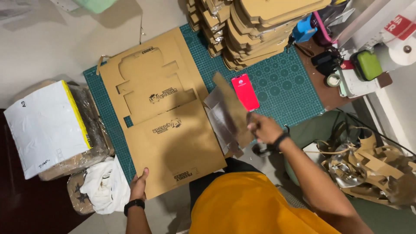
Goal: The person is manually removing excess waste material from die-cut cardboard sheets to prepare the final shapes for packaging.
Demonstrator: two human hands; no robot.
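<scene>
A large brown cardboard sheet (167,130) with die-cut box outlines lies on a green cutting mat (281,82). My left hand (138,184) grips the sheet's near left corner, thumb on top. My right hand (264,128) holds a punched-out cardboard piece (229,115) with a silvery inner face, lifted and tilted above the sheet's right edge. A black band sits on each wrist.
Stacks of cut cardboard blanks (255,30) stand at the mat's far side. A red phone (245,92) lies on the mat. A white paper pack (43,125) on wrapped bundles sits left, white cloth (106,186) near it. Cardboard scraps (368,167) pile at right. Tape rolls and tools crowd the far right.
</scene>
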